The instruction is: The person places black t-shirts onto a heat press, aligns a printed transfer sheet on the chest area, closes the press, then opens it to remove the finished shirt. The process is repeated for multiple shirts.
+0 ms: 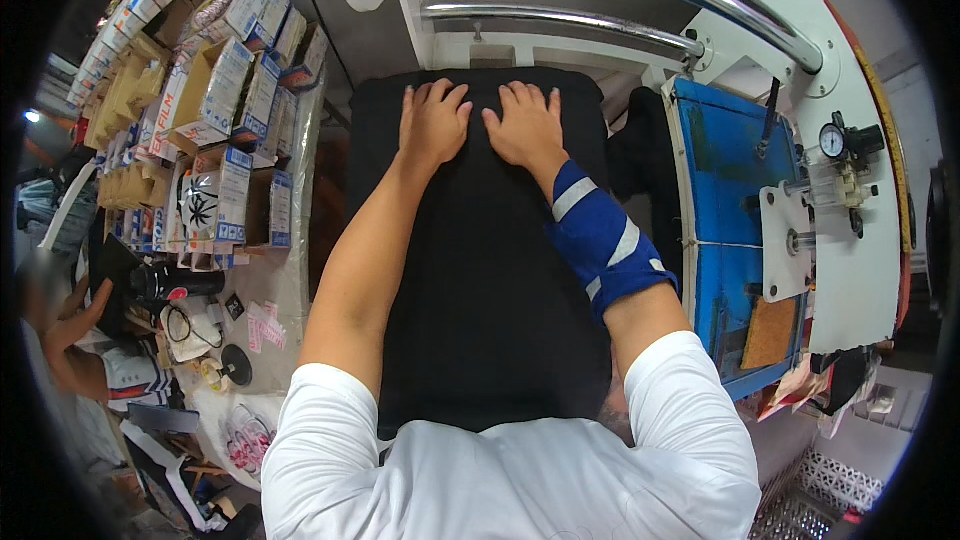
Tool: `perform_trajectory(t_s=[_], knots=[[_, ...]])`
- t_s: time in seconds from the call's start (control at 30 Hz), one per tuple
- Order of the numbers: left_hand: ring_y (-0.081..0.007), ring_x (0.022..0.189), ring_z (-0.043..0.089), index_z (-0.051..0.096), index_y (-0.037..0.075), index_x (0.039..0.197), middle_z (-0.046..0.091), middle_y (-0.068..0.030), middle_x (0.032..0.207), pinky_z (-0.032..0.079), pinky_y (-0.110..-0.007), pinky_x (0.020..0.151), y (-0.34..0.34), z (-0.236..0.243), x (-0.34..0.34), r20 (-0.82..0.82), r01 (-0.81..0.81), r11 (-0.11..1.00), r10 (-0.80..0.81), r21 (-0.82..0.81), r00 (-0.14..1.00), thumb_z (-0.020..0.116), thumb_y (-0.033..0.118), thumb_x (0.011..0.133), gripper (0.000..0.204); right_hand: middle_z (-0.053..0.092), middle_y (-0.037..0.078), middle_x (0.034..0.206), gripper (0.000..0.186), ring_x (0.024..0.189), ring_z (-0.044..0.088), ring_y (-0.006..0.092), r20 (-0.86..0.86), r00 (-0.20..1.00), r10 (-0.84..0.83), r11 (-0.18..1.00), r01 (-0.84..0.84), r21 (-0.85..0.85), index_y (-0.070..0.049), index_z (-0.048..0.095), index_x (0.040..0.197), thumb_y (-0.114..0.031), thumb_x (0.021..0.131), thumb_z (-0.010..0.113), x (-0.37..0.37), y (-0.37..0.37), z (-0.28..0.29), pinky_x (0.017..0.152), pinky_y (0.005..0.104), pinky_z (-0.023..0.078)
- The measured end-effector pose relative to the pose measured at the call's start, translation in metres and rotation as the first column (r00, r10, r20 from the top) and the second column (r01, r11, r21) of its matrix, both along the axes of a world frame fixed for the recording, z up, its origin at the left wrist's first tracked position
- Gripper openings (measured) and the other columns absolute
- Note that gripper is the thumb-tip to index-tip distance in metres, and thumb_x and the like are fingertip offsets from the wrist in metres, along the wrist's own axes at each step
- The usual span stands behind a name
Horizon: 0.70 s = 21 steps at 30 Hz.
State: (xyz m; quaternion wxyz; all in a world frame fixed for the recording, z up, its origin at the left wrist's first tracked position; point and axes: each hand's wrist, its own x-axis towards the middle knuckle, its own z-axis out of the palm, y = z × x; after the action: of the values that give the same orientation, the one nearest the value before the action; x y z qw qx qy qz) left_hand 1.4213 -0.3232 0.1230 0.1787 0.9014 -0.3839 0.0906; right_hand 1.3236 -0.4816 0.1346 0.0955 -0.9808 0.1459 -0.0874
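Black fabric point(490, 290) covers a long board with rounded corners in front of me. My left hand point(434, 125) lies flat near the far end of the fabric, its fingers stretched out and slightly spread. Beside it, a short gap away, my right hand point(524, 127) rests palm down on the same fabric with its fingers apart. Neither hand grips anything. A blue cloth with pale stripes point(610, 230) is wrapped around my right forearm. What lies under the black fabric is hidden.
Chrome bars point(570, 15) of a white-framed machine cross beyond the board. To the right stand a blue panel point(735, 240) and a pressure gauge point(832, 140). Cartons point(215, 90) are stacked on a table at the left. Another person's arm point(75, 340) shows at the far left.
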Motion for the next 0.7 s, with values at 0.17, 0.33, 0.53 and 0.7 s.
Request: perform_trajectory(t_s=[0.17, 0.33, 0.53, 0.7], knots=[[-0.0431, 0.154, 0.031, 0.046, 0.014, 0.158, 0.039, -0.0191, 0.165, 0.014, -0.066, 0.125, 0.072, 0.006, -0.047, 0.078, -0.114, 0.989, 0.107, 0.092, 0.991, 0.05, 0.054, 0.105, 0.067, 0.035, 0.023, 0.166, 0.075, 0.156, 0.026, 0.0438, 0.065, 0.996, -0.064, 0.997, 0.066, -0.03, -0.005, 0.043, 0.158, -0.054, 0.103, 0.053, -0.074, 0.013, -0.001, 0.126, 0.0635, 0.013], [-0.048, 0.149, 0.037, 0.035, 0.01, 0.163, 0.042, -0.0259, 0.161, 0.029, -0.058, 0.123, 0.213, 0.013, -0.158, -0.315, -0.344, 0.939, 0.33, 0.01, 0.89, 0.055, 0.047, 0.105, 0.071, 0.031, 0.026, 0.167, 0.075, 0.155, 0.026, 0.0473, -0.034, 0.983, -0.182, 0.983, 0.183, 0.025, -0.001, 0.037, 0.16, -0.05, 0.105, 0.054, -0.251, 0.052, 0.022, 0.127, 0.0567, 0.021], [-0.0284, 0.134, 0.057, 0.053, -0.005, 0.148, 0.061, -0.0169, 0.146, 0.04, -0.037, 0.115, 0.343, -0.096, -0.236, -0.928, -0.626, 0.699, -0.157, -0.346, 0.338, 0.047, 0.046, 0.112, 0.063, 0.059, 0.03, 0.141, 0.072, 0.131, 0.058, 0.0423, -0.05, 0.883, -0.466, 0.602, 0.358, 0.714, 0.007, 0.048, 0.149, -0.052, 0.108, 0.05, -0.386, 0.074, -0.035, 0.112, 0.0429, 0.044], [-0.0153, 0.099, 0.068, 0.07, 0.0, 0.121, 0.075, -0.005, 0.11, 0.052, -0.03, 0.094, 0.4, -0.069, -0.248, -0.969, -0.711, 0.66, -0.197, -0.242, 0.148, 0.066, 0.031, 0.106, 0.035, 0.075, 0.015, 0.116, 0.049, 0.108, 0.07, 0.0242, -0.225, 0.809, -0.543, 0.03, 0.287, 0.958, 0.005, 0.068, 0.125, -0.04, 0.107, 0.061, -0.442, 0.048, -0.049, 0.097, 0.0345, 0.053]])
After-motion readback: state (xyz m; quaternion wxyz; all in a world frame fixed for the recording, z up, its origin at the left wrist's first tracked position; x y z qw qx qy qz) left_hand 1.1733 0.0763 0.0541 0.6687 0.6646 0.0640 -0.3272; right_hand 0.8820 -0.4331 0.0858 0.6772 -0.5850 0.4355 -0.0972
